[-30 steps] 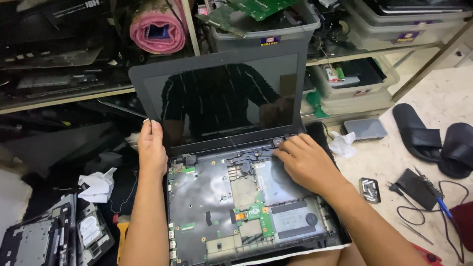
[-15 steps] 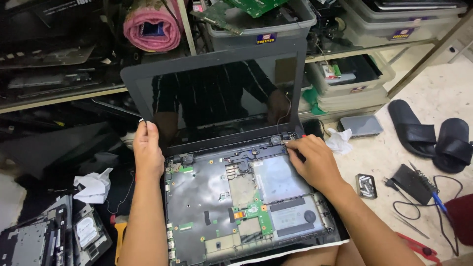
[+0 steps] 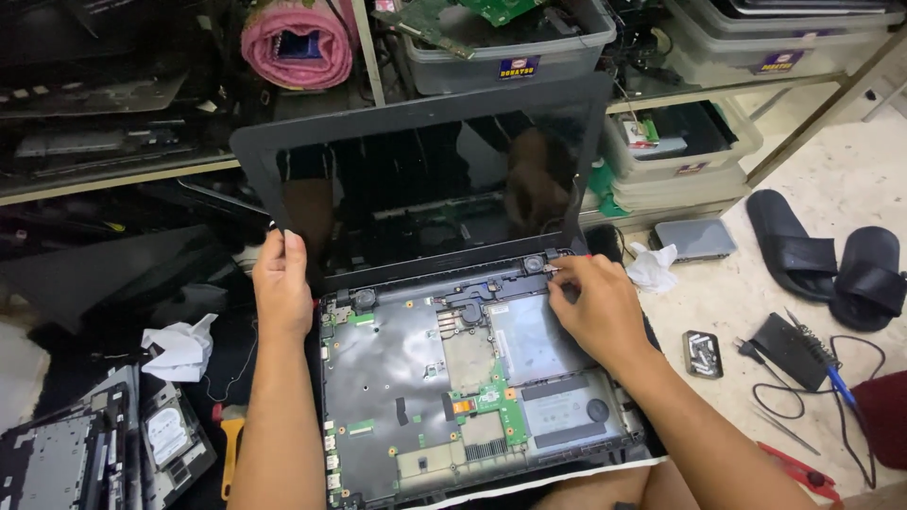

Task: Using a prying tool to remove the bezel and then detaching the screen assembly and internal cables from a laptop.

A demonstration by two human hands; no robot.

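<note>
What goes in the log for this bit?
left hand: grips laptop screen edge | right hand: fingertips at right hinge | laptop base: opened, circuit board showing
</note>
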